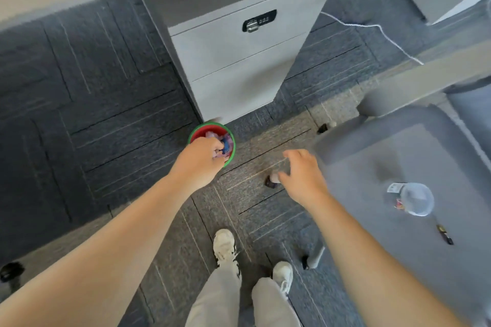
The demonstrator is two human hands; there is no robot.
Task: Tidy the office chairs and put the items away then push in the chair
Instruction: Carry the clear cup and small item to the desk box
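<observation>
A small red bin with a green rim [202,129] stands on the carpet in front of a white drawer cabinet [239,61]; colourful scraps lie inside it. My left hand [202,156] is over the bin, fingers closed around a small blue and pinkish item at the bin's mouth. My right hand [303,175] hovers open, fingers spread, beside the front edge of a grey office chair seat [398,156]. On the seat lie a clear plastic lid or cup [417,199], small paper scraps [396,188] and a dark pen-like item [445,233].
A white cable [377,26] runs across the carpet at the back right. A desk edge [414,74] and armrest stand above the chair. Chair casters [322,127] show under the seat, another black wheel [12,271] at the far left. My feet [225,244] are below.
</observation>
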